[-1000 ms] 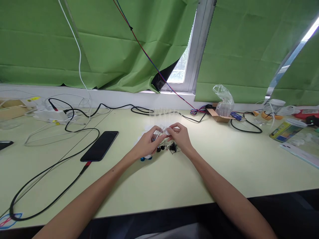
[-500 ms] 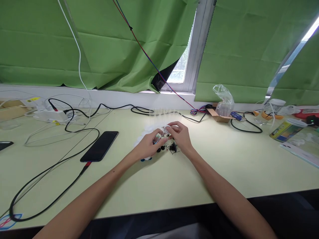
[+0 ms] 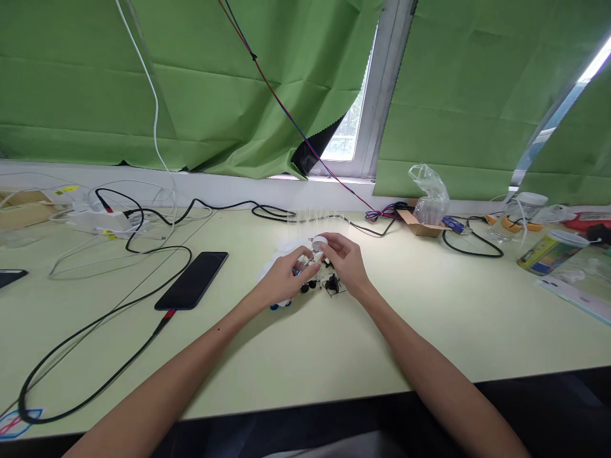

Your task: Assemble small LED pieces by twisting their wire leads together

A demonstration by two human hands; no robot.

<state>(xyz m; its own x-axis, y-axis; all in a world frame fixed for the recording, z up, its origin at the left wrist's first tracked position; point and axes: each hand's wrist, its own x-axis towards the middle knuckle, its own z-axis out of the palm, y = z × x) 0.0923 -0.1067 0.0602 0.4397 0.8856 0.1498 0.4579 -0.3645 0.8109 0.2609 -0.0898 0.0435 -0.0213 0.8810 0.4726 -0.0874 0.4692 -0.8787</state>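
Observation:
My left hand (image 3: 282,275) is closed around a small clear jar (image 3: 301,264) with something inside; its contents are too small to make out. My right hand (image 3: 347,259) pinches a white round cap (image 3: 319,242) at the jar's upper end. Whether cap and jar touch, I cannot tell. Below the hands lie several small black parts (image 3: 308,287) and a dark piece with thin metal legs (image 3: 333,284). Behind my left hand are white round caps (image 3: 286,244), partly hidden by it. Clear upright containers (image 3: 315,219) stand in a row just beyond.
A black phone (image 3: 191,281) on a red-tipped cable lies left. White power strip (image 3: 102,221) and tangled cables (image 3: 191,203) run along the back. A small cardboard box (image 3: 422,226) with a plastic bag (image 3: 428,194) stands back right, near a yellow-labelled can (image 3: 551,252).
The white cap between my hands has tilted and shows more of its side and top. My fingers have shifted slightly; both hands stay in the same place.

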